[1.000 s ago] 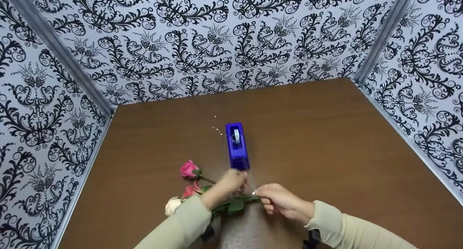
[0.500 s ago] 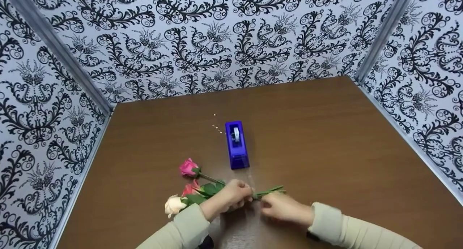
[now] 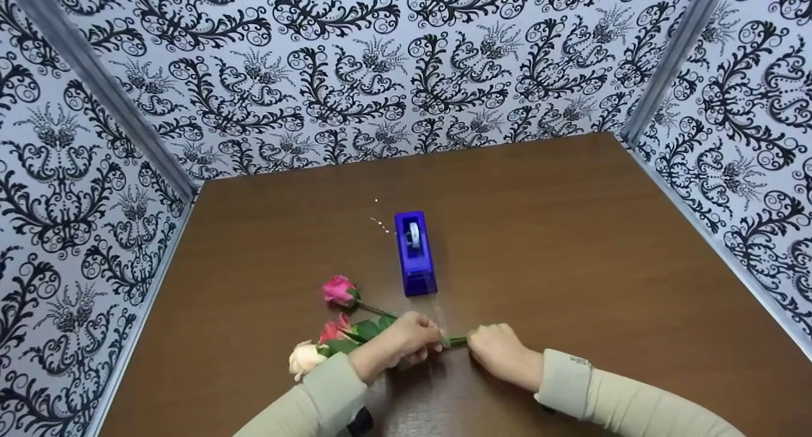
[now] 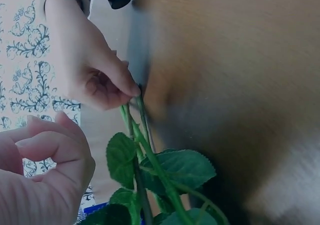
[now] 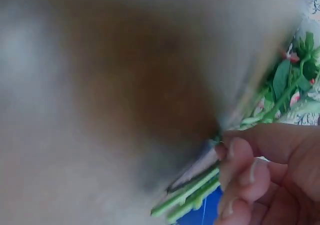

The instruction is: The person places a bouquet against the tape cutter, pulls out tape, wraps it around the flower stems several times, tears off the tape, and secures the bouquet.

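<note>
Artificial roses lie in front of me: a pink rose, a coral rose and a cream rose, with green leaves. Their stems point right. My right hand grips the stems near their cut ends; curled fingers show in the right wrist view. My left hand is beside the stems, left of the right hand. In the left wrist view that left hand has bent fingers; whether anything is pinched between them is unclear.
A blue tape dispenser with a roll of tape stands beyond the hands on the brown table. Small pale specks lie left of it. Patterned panels enclose the back and sides.
My left hand has moved from the dispenser's front down to the stems. My right hand has shifted its hold toward the stem ends. The pink rose has moved slightly right.
</note>
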`<control>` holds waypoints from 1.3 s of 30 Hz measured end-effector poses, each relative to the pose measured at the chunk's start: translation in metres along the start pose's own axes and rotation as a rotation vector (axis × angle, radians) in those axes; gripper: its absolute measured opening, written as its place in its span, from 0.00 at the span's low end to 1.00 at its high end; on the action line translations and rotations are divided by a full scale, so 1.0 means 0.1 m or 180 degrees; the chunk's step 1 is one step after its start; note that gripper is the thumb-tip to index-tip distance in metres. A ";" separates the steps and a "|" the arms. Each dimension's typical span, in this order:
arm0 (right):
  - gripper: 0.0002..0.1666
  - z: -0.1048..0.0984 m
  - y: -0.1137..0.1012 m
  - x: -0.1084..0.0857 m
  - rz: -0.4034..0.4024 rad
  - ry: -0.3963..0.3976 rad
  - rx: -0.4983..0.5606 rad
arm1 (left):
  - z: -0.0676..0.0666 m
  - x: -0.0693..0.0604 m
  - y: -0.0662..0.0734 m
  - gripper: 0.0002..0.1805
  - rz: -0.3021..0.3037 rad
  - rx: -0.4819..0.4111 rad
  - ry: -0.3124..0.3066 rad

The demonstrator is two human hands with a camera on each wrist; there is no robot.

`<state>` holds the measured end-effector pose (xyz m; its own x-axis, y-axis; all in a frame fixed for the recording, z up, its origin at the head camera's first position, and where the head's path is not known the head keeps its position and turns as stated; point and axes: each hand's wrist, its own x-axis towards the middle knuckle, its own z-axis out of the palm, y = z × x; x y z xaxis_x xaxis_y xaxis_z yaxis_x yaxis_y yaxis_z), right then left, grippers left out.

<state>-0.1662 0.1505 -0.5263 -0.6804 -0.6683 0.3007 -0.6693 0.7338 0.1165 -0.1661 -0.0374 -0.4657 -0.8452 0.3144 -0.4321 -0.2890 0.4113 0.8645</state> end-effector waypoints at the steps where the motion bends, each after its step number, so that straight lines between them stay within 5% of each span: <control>1: 0.15 0.00 0.02 -0.01 -0.0019 -0.0011 -0.0066 | 0.00 0.00 0.01 0.13 0.0009 0.0008 -0.0001; 7: 0.15 -0.08 0.14 -0.03 -0.0253 -0.0132 -0.0285 | -0.01 -0.01 0.01 0.13 0.0046 -0.0008 -0.0050; 15: 0.17 -0.12 0.29 0.14 -0.0491 -0.0608 0.0531 | 0.07 0.01 0.01 0.08 -0.0022 -0.0057 -0.0034; 22: 0.09 -0.06 0.35 0.21 -0.0934 -0.0524 0.0285 | 0.21 0.02 -0.05 0.08 -0.0257 -0.0407 -0.0064; 28: 0.09 -0.06 0.33 0.23 -0.0818 -0.0815 0.0364 | 0.33 0.03 -0.11 0.09 -0.0412 -0.0846 0.0018; 34: 0.07 -0.06 0.34 0.25 -0.0886 -0.0846 0.0457 | 0.38 0.05 -0.07 0.11 -0.0349 -0.0964 0.0067; 37: 0.04 -0.10 0.39 0.29 -0.0638 -0.0899 0.1004 | 0.40 0.05 -0.05 0.10 -0.0248 -0.0992 0.0043; 39: 0.03 -0.15 0.42 0.32 -0.0212 -0.1133 0.1878 | 0.40 0.05 -0.05 0.10 -0.0189 -0.0985 0.0042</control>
<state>-0.2117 0.1612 -0.4979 -0.6214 -0.7829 -0.0300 -0.6948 0.5683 -0.4408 -0.1507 -0.0036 -0.4825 -0.8279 0.2858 -0.4826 -0.4595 0.1481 0.8758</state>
